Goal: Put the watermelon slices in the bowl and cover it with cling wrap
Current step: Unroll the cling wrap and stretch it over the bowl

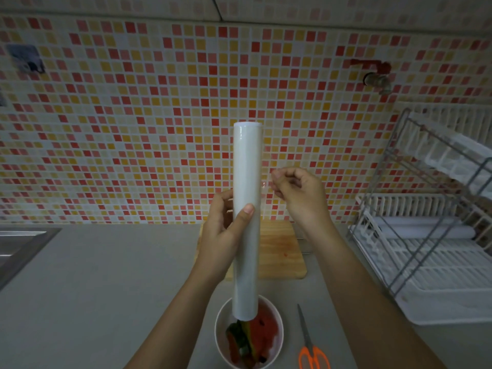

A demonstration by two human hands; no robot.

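Observation:
A long white cling wrap roll (247,166) stands upright in the air at the middle of the view. My left hand (226,233) grips it around its middle, thumb across the front. Just right of the roll, my right hand (295,193) pinches the loose clear edge of the film between thumb and fingertips. Below, a white bowl (221,339) sits on the counter with red watermelon slices (263,331) and green rind inside. The roll's lower end hides part of the bowl.
A wooden cutting board (279,251) lies on the grey counter behind the bowl. Orange-handled scissors (308,344) lie right of the bowl. A white dish rack (431,235) fills the right side. A sink edge (24,249) shows at left. The tiled wall carries a tap (378,81).

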